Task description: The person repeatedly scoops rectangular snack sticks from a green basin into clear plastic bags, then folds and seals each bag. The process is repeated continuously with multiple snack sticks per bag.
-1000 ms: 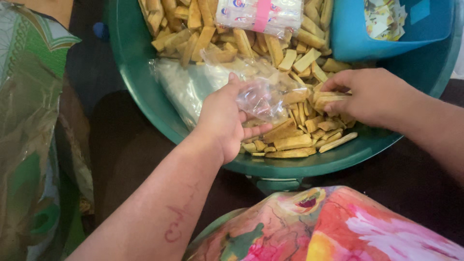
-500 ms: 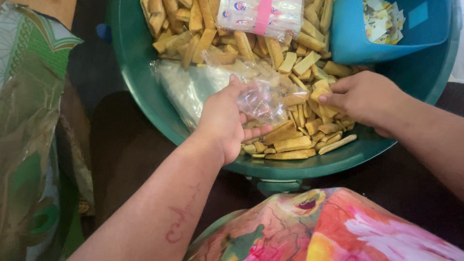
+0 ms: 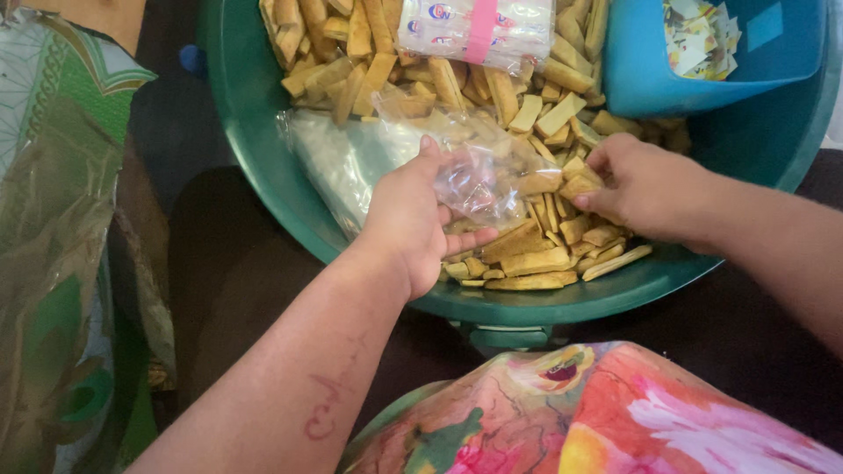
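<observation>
- Two bare hands work over a large green basin (image 3: 263,167) that fills the upper half of the frame.
- The left hand (image 3: 413,224), at centre frame, grips a small clear plastic bag (image 3: 479,180), thumb and fingers closed on its crumpled mouth.
- The right hand (image 3: 645,189), right of centre, has its fingers pinched around a few tan snack sticks (image 3: 580,175), held just beside the bag's opening.
- A heap of the same tan, flat-cut sticks (image 3: 527,263) lies in the basin, running from the top edge down to the near rim under both hands.
- A stack of clear bags (image 3: 334,162) rests in the basin left of the held bag.
- A wrapped bundle with a pink band (image 3: 479,31) sits on the sticks at top centre.
- A blue tub (image 3: 650,70) holding small paper slips (image 3: 702,35) stands in the basin at upper right.
- Bright floral cloth (image 3: 615,412) fills the lower right; green patterned fabric (image 3: 61,219) runs down the left edge.
</observation>
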